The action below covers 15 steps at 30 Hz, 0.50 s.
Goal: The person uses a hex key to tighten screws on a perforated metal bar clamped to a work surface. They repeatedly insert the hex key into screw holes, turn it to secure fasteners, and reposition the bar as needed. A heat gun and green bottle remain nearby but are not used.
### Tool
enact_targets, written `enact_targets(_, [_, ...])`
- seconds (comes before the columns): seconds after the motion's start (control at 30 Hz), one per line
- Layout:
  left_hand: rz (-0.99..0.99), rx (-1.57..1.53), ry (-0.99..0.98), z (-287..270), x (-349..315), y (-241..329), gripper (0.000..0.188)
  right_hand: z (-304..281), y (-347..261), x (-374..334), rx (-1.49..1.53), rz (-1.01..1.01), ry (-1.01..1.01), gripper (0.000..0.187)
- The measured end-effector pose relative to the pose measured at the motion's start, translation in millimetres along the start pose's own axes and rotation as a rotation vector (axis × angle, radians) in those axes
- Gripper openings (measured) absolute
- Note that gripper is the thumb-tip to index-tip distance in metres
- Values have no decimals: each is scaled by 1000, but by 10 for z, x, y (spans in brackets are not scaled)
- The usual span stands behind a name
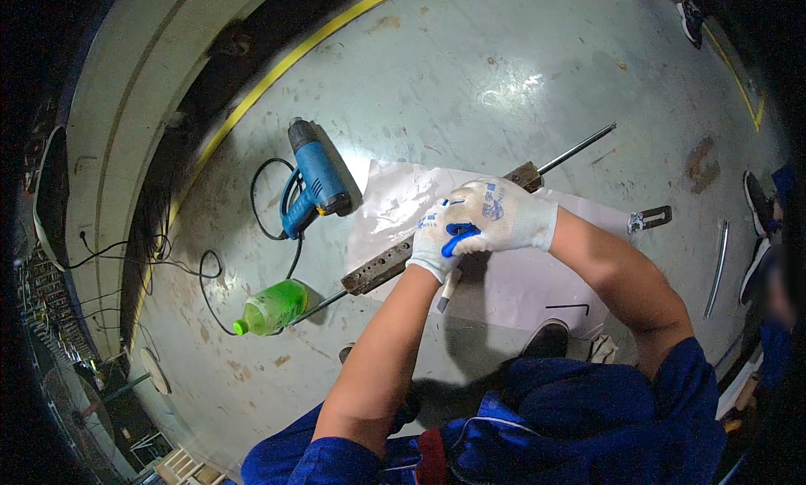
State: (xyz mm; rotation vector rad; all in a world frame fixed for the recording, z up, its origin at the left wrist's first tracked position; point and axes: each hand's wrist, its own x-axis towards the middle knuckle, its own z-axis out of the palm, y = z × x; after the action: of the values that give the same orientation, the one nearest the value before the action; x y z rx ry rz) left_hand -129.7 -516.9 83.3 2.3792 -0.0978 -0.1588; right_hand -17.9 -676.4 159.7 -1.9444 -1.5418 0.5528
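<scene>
- At mid-frame, a perforated metal bar (378,269) slants over a whitish sheet (520,292), a shiny rod (579,148) showing beyond each end.
- Gloved left hand (432,242) and right hand (512,221) overlap across the bar's middle, fingers curled; what exactly they grip is hidden.
- It looks stiff, fairly heavy and hardly fragile; the rod probably slips more easily than the bar.
- Best hold: the bar's sides, near both ends, for balance.

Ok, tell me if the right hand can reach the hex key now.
Probably yes: the hex key lies uncovered on the pale sheet, nothing visible blocking it, though the right hand must first leave its place at the metal bar.
</scene>
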Motion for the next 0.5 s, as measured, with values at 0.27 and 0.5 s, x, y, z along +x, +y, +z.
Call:
enact_targets(0.27, [-39, -178, 55, 387, -9, -314, 31, 93, -103, 17, -128, 78, 77, 40])
enact_targets(0.5, [-149, 191, -105, -35, 43, 135, 28, 93, -308, 129, 584, 630, 348, 29])
